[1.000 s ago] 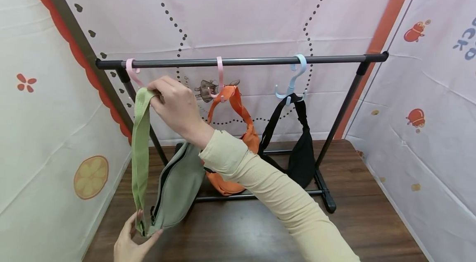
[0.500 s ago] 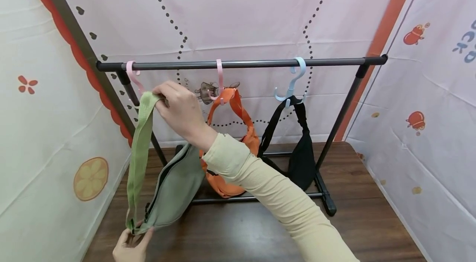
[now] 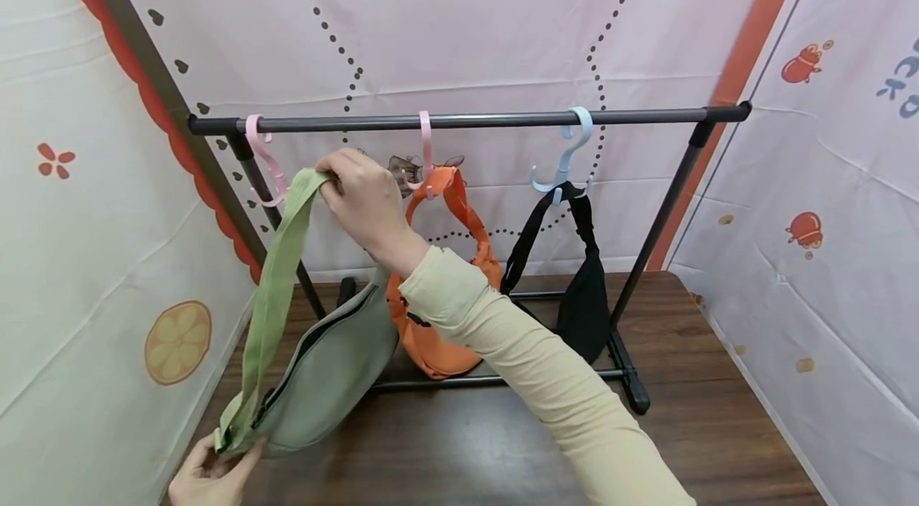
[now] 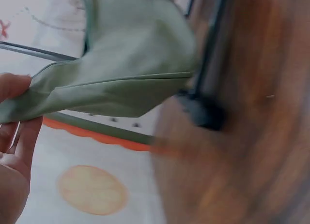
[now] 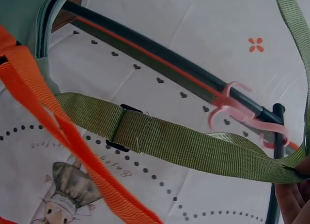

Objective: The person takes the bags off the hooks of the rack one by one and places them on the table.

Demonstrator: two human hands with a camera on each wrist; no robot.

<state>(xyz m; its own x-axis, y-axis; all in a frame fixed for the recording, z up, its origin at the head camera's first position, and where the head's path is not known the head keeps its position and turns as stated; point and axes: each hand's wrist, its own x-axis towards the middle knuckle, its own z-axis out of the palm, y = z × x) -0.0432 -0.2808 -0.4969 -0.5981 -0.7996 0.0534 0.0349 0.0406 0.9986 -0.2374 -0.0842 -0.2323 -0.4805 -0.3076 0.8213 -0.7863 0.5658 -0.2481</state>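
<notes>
A grey-green waist bag [image 3: 333,366] with a dark zipper slants between my hands. My right hand [image 3: 369,207] pinches the top of its light-green strap [image 3: 269,294], just right of the left pink hook [image 3: 269,159], which bears nothing. In the right wrist view the strap [image 5: 193,149] runs through a black buckle [image 5: 123,129]. My left hand [image 3: 211,478] pinches the bag's lower left end; in the left wrist view, thumb and fingers lie on either side of the bag's tapered end [image 4: 41,96]. The right sleeve partly covers an orange bag [image 3: 438,350].
A black rack bar [image 3: 488,120] carries the hooks. The orange bag hangs from the middle pink hook [image 3: 425,147], and a black bag [image 3: 585,302] from a blue hook [image 3: 567,155]. The rack stands on a brown wooden table [image 3: 431,442], with printed cloth on three sides.
My left hand has moved left and slightly down with the bag's end. The right hand has shifted right with the strap, away from the left pink hook. The bag is stretched wider.
</notes>
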